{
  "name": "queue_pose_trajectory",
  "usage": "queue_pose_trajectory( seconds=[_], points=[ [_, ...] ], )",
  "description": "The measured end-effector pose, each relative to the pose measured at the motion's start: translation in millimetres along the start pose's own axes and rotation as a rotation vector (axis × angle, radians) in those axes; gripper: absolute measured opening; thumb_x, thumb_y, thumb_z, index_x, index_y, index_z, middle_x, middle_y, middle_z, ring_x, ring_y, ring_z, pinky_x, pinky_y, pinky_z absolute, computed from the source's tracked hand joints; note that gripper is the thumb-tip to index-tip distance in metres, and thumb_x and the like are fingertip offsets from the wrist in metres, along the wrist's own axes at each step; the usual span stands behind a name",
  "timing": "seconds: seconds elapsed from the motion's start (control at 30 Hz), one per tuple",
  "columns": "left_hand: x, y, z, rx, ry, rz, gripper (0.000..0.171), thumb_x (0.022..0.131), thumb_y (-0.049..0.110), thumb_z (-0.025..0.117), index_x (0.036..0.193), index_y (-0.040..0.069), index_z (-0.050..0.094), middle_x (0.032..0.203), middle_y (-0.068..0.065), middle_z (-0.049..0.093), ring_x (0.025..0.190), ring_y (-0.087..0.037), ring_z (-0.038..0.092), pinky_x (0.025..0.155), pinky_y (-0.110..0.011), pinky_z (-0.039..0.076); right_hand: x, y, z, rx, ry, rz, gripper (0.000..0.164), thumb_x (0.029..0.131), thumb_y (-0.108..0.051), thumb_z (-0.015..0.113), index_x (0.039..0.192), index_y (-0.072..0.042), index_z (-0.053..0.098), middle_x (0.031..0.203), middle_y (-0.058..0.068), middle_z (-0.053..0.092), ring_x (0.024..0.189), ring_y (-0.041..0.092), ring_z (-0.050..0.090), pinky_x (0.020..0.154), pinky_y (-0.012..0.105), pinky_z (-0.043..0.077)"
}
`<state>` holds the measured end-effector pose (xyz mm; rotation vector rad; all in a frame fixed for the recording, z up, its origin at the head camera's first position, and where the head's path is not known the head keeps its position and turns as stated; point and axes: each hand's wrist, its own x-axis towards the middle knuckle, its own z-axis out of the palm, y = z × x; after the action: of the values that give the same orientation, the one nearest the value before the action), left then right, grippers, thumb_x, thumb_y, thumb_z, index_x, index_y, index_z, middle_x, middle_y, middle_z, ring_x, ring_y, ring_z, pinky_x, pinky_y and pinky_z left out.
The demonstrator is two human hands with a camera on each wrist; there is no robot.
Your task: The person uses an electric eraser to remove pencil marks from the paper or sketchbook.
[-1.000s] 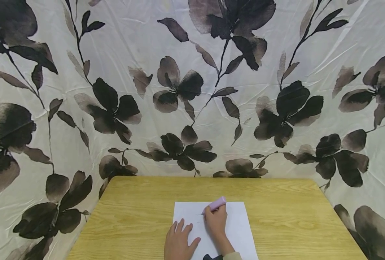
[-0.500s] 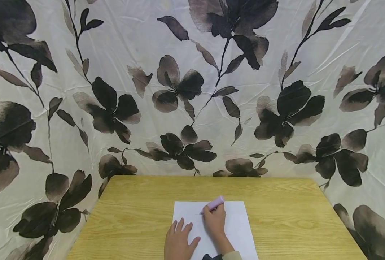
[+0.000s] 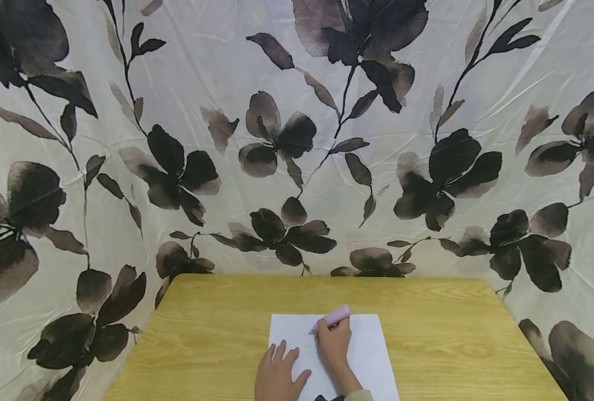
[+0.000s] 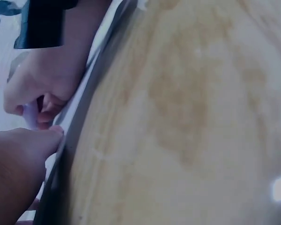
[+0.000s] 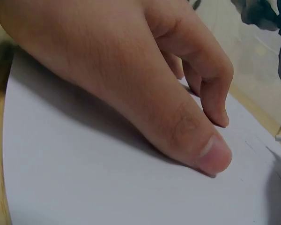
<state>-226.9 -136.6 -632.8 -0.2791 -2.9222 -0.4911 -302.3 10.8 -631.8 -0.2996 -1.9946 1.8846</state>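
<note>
Lilac pen (image 3: 338, 316) in right fingers (image 3: 323, 327), paper (image 3: 369, 348) beneath

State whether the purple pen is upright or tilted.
Tilted: in the head view, the purple pen leans rightward from its tip over the paper, held in the right hand.

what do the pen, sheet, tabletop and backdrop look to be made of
Lilac pen: probably plastic, smooth, in one even colour.
White sheet: seemingly paper, matte, thin-edged, with faint lines on it.
Tabletop: wood or wood-look laminate; grain shows, and a bright reflection suggests gloss.
Backdrop: likely fabric or plastic sheeting, slightly shiny, judging by its creases and pale highlights.
</note>
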Motion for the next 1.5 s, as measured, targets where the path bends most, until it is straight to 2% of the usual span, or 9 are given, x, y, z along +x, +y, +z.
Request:
queue_pose_trajectory(
  seconds=[0.17, 0.33, 0.43, 0.77, 1.0, 1.17, 1.27, 1.37, 1.5],
  points=[
    [2.8, 0.5, -4.0, -0.008, -0.032, 0.007, 0.057, 0.080, 0.057, 0.068, 0.119, 0.015, 0.068, 0.130, -0.020, 0.057, 0.122, -0.045, 0.047, 0.099, -0.058, 0.040, 0, 5, 0, -0.109, 0.062, -0.099, 0.027, 0.078, -0.001, 0.066, 0.097, -0.006, 0.047, 0.074, 0.002, 0.055, 0.064, 0.014, 0.052, 0.053, 0.025, 0.045],
    [5.3, 1.0, -9.3, 0.011, -0.126, 0.028, 0.062, 0.080, 0.060, 0.066, 0.122, 0.014, 0.067, 0.131, -0.018, 0.057, 0.125, -0.041, 0.047, 0.104, -0.055, 0.037, -1, 5, -2, -0.127, 0.080, -0.093, 0.028, 0.075, -0.001, 0.067, 0.095, -0.007, 0.048, 0.070, 0.001, 0.055, 0.062, 0.014, 0.050, 0.053, 0.026, 0.043],
    [5.7, 1.0, -10.3, 0.016, -0.150, 0.030, 0.064, 0.079, 0.061, 0.066, 0.123, 0.014, 0.067, 0.131, -0.018, 0.058, 0.126, -0.040, 0.046, 0.105, -0.054, 0.036, -2, 5, -3, -0.137, 0.063, -0.081, 0.028, 0.076, -0.001, 0.067, 0.095, -0.006, 0.048, 0.068, 0.000, 0.055, 0.061, 0.014, 0.050, 0.052, 0.026, 0.043],
    [3.3, -0.7, -12.7, 0.013, -0.151, 0.035, 0.064, 0.080, 0.061, 0.065, 0.124, 0.014, 0.066, 0.132, -0.019, 0.057, 0.126, -0.041, 0.046, 0.105, -0.055, 0.036, -5, 6, -2, -0.139, 0.015, -0.070, 0.028, 0.077, -0.002, 0.068, 0.096, -0.006, 0.048, 0.065, -0.002, 0.056, 0.057, 0.013, 0.053, 0.050, 0.026, 0.044],
    [1.0, -1.2, -10.5, 0.026, -0.112, 0.048, 0.063, 0.080, 0.061, 0.066, 0.123, 0.015, 0.066, 0.131, -0.018, 0.057, 0.125, -0.040, 0.047, 0.104, -0.053, 0.037, -4, 9, -1, -0.149, -0.014, -0.101, 0.029, 0.077, -0.001, 0.067, 0.099, -0.006, 0.048, 0.071, 0.000, 0.058, 0.060, 0.013, 0.054, 0.051, 0.025, 0.046],
    [0.8, -3.5, -7.9, 0.031, -0.128, 0.053, 0.064, 0.081, 0.063, 0.064, 0.123, 0.015, 0.066, 0.130, -0.017, 0.058, 0.125, -0.038, 0.047, 0.105, -0.053, 0.036, -6, 10, 0, -0.155, -0.013, -0.111, 0.027, 0.077, -0.002, 0.068, 0.096, -0.006, 0.048, 0.067, -0.002, 0.057, 0.057, 0.011, 0.053, 0.050, 0.025, 0.044],
    [0.9, -4.3, -7.5, 0.033, -0.136, 0.053, 0.065, 0.081, 0.064, 0.062, 0.124, 0.015, 0.066, 0.131, -0.017, 0.057, 0.125, -0.038, 0.047, 0.105, -0.053, 0.036, -5, 8, -1, -0.098, -0.009, -0.076, 0.025, 0.078, -0.001, 0.067, 0.095, -0.004, 0.049, 0.065, 0.000, 0.057, 0.054, 0.012, 0.053, 0.047, 0.025, 0.046],
    [0.5, -4.4, -7.7, 0.031, -0.132, 0.054, 0.065, 0.081, 0.063, 0.063, 0.124, 0.014, 0.066, 0.131, -0.017, 0.057, 0.125, -0.039, 0.047, 0.104, -0.053, 0.037, -3, 4, -4, 0.023, -0.025, 0.010, 0.022, 0.082, -0.001, 0.064, 0.097, -0.001, 0.048, 0.064, 0.005, 0.058, 0.051, 0.015, 0.056, 0.044, 0.027, 0.049],
    [1.1, -3.4, -8.2, 0.025, -0.142, 0.040, 0.065, 0.080, 0.063, 0.064, 0.123, 0.014, 0.066, 0.131, -0.018, 0.057, 0.125, -0.040, 0.047, 0.104, -0.054, 0.037, 6, -2, -13, 0.244, -0.132, 0.164, 0.024, 0.090, -0.006, 0.062, 0.106, 0.004, 0.046, 0.074, 0.014, 0.065, 0.060, 0.021, 0.066, 0.051, 0.029, 0.056]
  ],
)
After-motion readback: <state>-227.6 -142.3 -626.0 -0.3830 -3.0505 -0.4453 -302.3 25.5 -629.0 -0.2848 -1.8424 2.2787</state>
